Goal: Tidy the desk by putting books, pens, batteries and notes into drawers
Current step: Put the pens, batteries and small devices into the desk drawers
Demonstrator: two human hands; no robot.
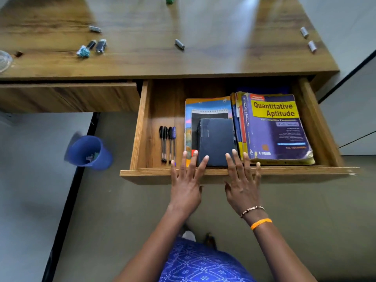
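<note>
Both hands flat, fingers straight, nothing gripped: left hand (186,178) and right hand (242,180) over the open drawer (234,173) front, fingertips touching the dark book (216,139). Pens (167,144) at its 9 o'clock. Batteries (179,44) on the worktop (142,58), 12 o'clock.

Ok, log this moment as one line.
hands: both open on drawer front | drawer: books, pens | desk: batteries

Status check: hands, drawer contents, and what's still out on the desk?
Left hand and right hand open, fingers on the dark book in the open drawer. Pens, Quantitative Aptitude book stowed. Batteries still on desk. Nothing blocking.
</note>
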